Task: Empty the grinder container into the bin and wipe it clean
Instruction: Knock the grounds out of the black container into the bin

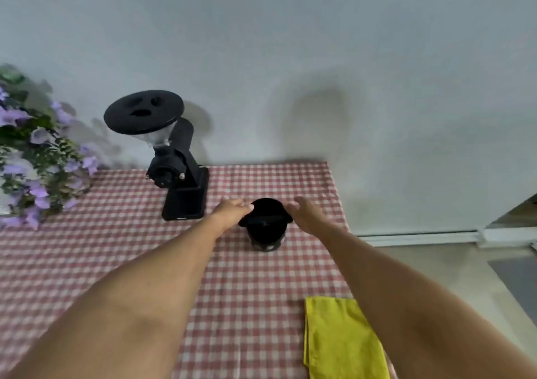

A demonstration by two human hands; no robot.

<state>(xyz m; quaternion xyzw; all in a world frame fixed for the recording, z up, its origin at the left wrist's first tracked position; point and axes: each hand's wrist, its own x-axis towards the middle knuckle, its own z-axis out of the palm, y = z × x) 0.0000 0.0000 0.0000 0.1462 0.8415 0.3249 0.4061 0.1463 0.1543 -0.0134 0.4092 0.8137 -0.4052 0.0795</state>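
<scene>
The black grinder container stands upright on the checked tablecloth, its black lid on top. My left hand reaches the lid's left edge, and its fingertips touch it. My right hand is at the lid's right edge, fingers spread. Neither hand visibly grips the container. The black grinder, with its round hopper lid, stands behind and to the left. A folded yellow cloth lies at the table's near right corner.
Purple flowers with green leaves fill the left side of the table. A pale wall rises right behind the table. The table's right edge drops to a light floor. No bin is in view.
</scene>
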